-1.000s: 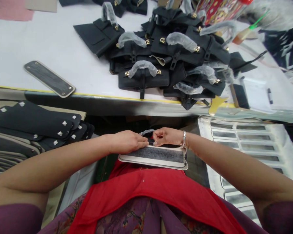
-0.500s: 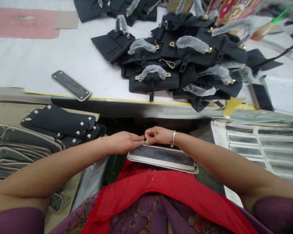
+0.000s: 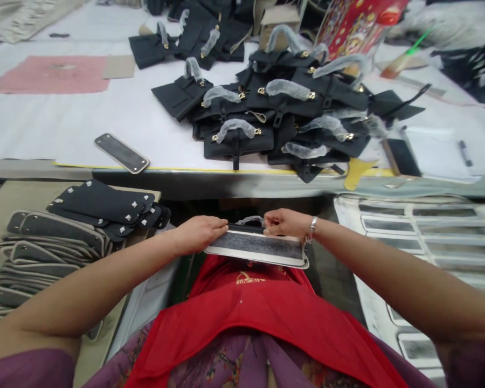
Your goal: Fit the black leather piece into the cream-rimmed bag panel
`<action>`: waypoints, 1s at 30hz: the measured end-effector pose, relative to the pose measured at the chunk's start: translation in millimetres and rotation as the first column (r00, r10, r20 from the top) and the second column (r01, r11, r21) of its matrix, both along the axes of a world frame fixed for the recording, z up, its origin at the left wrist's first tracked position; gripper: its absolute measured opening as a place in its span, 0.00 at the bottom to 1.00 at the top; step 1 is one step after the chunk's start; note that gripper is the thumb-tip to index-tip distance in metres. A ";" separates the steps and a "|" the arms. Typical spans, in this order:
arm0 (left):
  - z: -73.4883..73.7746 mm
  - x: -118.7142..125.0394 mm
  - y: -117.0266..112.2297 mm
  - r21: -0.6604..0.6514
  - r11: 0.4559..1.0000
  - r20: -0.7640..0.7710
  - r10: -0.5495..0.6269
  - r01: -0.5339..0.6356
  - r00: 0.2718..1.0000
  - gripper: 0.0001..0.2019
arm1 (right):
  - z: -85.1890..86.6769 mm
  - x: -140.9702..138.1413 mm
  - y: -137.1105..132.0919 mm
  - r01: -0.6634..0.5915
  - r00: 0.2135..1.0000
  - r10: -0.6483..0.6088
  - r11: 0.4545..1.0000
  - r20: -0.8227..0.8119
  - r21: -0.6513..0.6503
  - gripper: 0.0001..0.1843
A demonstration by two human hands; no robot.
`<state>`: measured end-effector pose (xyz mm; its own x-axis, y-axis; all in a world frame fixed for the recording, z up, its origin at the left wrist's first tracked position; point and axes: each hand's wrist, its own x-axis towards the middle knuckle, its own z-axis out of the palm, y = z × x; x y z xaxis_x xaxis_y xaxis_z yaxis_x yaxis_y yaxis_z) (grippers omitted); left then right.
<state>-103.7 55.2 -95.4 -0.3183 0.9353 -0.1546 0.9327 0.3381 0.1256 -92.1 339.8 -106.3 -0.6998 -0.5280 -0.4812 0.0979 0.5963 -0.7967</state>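
Over my lap I hold a flat bag panel (image 3: pixel 253 247), dark grey with a pale border, tilted toward me. Black material and a plastic-wrapped handle (image 3: pixel 250 220) show behind its upper edge. My left hand (image 3: pixel 200 235) grips the upper left corner, fingers pressed together and thumb hidden. At the upper edge, right of the middle, my right hand (image 3: pixel 286 223) is closed in a pinch; whether it holds anything small there is hidden.
Black handbag parts (image 3: pixel 238 143) with wrapped handles are heaped on the white table (image 3: pixel 44 124). One grey base strip (image 3: pixel 122 153) lies near its front edge. Stacked strips (image 3: pixel 52 237) stand at left, a board with grey panels (image 3: pixel 347 215) at right. A yellow piece (image 3: pixel 358 173) hangs over the edge.
My hands have moved apart along the panel's upper edge, the right one going right. The wrapped handle now shows between them. The whole view has shifted slightly.
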 end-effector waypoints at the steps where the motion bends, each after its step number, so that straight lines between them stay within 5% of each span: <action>1: 4.7 2.3 4.5 0.004 1.000 -0.019 0.016 -0.016 1.000 0.16 | 4.7 5.4 1.5 0.035 0.999 -0.034 0.999 -0.035 0.038 0.11; 4: 18.8 18.1 23.3 0.086 0.992 -0.046 0.094 -0.089 0.995 0.12 | 23.0 31.3 1.7 0.134 0.958 -0.094 0.982 -0.271 0.132 0.06; 8: 17.4 57.6 51.9 0.296 0.940 0.089 0.148 -0.168 0.985 0.15 | 34.4 92.8 6.0 0.165 0.753 -0.028 0.975 -0.657 0.148 0.11; 12: -6.2 89.9 69.7 0.405 0.886 0.069 0.217 -0.226 0.974 0.10 | 13.8 147.8 7.3 0.301 0.591 -0.034 0.936 -0.806 0.182 0.09; 17: -22.6 101.8 71.9 0.471 0.860 -0.058 0.250 -0.194 0.966 0.08 | -10.8 168.1 -3.6 0.493 0.417 -0.121 0.863 -0.901 0.112 0.07; 24: -14.1 107.8 77.3 0.410 0.884 -0.075 0.276 -0.223 0.958 0.10 | -5.5 164.0 -20.3 0.604 0.452 -0.139 0.775 -0.881 0.187 0.07; 30: 3.6 101.3 87.9 0.288 0.842 0.082 0.453 -0.457 0.888 0.08 | -6.7 158.4 -26.2 0.715 0.423 -0.271 0.686 -0.865 0.135 0.05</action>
